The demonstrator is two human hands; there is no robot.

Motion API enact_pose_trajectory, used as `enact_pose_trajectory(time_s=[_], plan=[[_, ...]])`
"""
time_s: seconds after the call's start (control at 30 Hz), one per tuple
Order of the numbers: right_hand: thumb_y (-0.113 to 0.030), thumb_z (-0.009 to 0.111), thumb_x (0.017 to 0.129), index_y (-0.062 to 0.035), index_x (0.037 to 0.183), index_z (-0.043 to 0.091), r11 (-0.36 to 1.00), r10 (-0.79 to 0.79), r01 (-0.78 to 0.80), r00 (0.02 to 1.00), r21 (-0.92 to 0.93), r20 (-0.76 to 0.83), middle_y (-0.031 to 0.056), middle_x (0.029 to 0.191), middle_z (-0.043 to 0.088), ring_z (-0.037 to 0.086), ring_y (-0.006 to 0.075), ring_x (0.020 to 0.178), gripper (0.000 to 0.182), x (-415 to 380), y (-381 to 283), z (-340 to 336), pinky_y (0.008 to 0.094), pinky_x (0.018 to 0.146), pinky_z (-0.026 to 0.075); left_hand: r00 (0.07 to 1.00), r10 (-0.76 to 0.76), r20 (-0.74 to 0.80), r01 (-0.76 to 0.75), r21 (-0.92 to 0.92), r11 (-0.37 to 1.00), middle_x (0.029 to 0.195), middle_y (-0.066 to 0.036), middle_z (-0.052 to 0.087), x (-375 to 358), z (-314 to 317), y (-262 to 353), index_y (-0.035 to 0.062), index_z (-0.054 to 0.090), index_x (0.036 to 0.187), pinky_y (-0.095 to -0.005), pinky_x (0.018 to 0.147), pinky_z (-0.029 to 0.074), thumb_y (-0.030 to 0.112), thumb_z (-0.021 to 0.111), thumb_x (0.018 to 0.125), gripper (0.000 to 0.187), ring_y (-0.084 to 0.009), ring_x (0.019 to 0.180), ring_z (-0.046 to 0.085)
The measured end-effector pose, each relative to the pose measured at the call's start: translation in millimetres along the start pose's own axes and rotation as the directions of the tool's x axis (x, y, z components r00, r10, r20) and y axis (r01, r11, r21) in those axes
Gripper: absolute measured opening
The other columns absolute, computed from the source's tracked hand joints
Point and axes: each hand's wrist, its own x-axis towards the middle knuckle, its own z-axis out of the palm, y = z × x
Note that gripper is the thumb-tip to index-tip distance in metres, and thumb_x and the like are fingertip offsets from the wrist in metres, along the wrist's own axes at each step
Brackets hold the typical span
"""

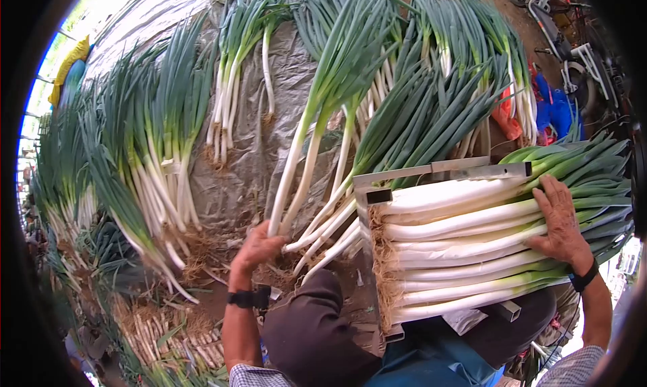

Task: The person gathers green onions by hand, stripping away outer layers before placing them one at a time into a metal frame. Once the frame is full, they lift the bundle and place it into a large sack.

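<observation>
My left hand is closed around the white lower end of long green onions, whose leaves slant up and away. Just right of it, more loose green onions lean toward the metal frame. Inside that frame, over my lap, a row of green onions lies side by side, roots to the left and leaves to the right. My right hand rests on this row near where white turns to green, fingers spread.
Bunches of green onions lie on a grey plastic sheet to the left, with more along the back. Root ends and trimmings litter the lower left. Blue plastic and a wheeled vehicle are at upper right.
</observation>
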Motion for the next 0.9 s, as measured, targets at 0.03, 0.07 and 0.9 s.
enact_pose_trajectory(time_s=[0.03, 0.07, 0.9], plan=[[-0.060, 0.073, 0.075, -0.0040, 0.150, 0.040, 1.000, 0.000, 0.000, 1.000, 0.000, -0.006, 0.0273, 0.159, 0.031, 0.029, 0.0485, 0.147, 0.099, 0, 0, 0, 0.0580, 0.122, 0.022, 0.997, -0.071, 0.042, 0.072, -0.009, 0.997, 0.086, 0.001, 0.066, 2, 2, -29, 0.0035, 0.069, 0.115, -0.0259, 0.059, 0.049, 0.020, 0.078, 0.091, 0.031, -0.0085, 0.072, 0.060], [-0.060, 0.073, 0.076, -0.0039, 0.150, 0.040, 1.000, -0.012, 0.012, 1.000, 0.005, -0.012, 0.0272, 0.159, 0.031, 0.029, 0.0485, 0.147, 0.099, 1, -1, 1, 0.0580, 0.122, 0.022, 0.986, -0.142, 0.088, 0.144, -0.020, 0.989, 0.086, 0.001, 0.066, 3, 5, -55, 0.0041, 0.069, 0.115, -0.0260, 0.059, 0.049, 0.020, 0.079, 0.090, 0.031, -0.0085, 0.072, 0.059], [-0.061, 0.072, 0.076, -0.0050, 0.150, 0.041, 1.000, 0.009, -0.009, 1.000, -0.008, 0.019, 0.0260, 0.160, 0.032, 0.030, 0.0479, 0.147, 0.098, 4, -3, -5, 0.0580, 0.122, 0.022, 0.922, 0.348, -0.168, -0.133, 0.708, 0.693, 0.098, -0.021, 0.072, 183, 107, -1, 0.0063, 0.069, 0.097, -0.0518, 0.081, 0.055, 0.035, 0.066, 0.095, 0.029, -0.0433, 0.094, 0.069]])
